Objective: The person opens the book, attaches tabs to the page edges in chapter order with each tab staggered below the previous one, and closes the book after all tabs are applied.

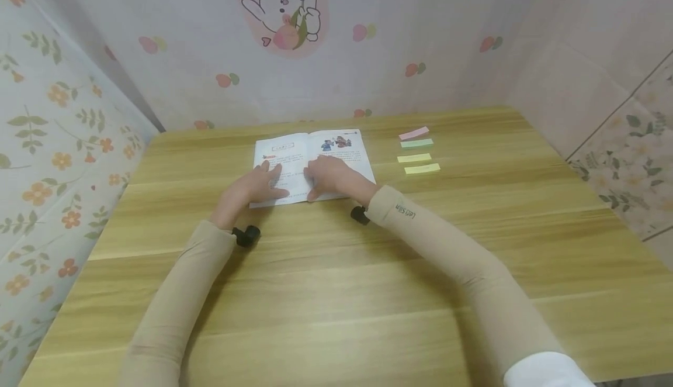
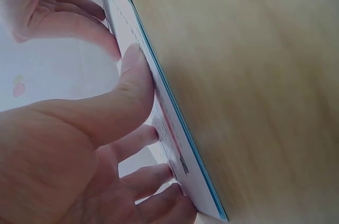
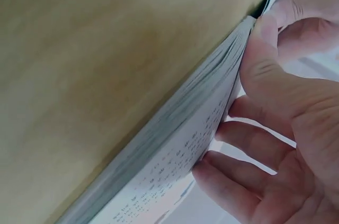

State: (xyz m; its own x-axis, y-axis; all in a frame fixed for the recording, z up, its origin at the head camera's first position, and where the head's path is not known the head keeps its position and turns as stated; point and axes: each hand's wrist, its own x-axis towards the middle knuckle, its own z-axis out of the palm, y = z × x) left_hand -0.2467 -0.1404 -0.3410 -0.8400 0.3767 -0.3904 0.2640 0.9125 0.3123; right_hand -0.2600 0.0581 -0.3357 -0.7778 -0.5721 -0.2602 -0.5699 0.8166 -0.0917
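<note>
An open booklet (image 1: 336, 144) with print and small pictures lies flat on the wooden table (image 1: 336, 293). My left hand (image 1: 260, 182) rests on its left page with fingers stretched out. My right hand (image 1: 331, 176) lies flat on the right page near the spine. In the left wrist view the left hand (image 2: 79, 128) has its thumb against the near edge of the booklet (image 2: 159, 113). In the right wrist view the right hand (image 3: 280, 107) has its thumb at the page block's edge and its fingers on the printed page of the booklet (image 3: 180, 155).
Several sticky strips lie in a column right of the booklet: pink (image 1: 413, 133), green (image 1: 417, 143) and two yellow (image 1: 413, 158). Patterned walls close in the table at the back and on both sides. Bare wood stretches toward me.
</note>
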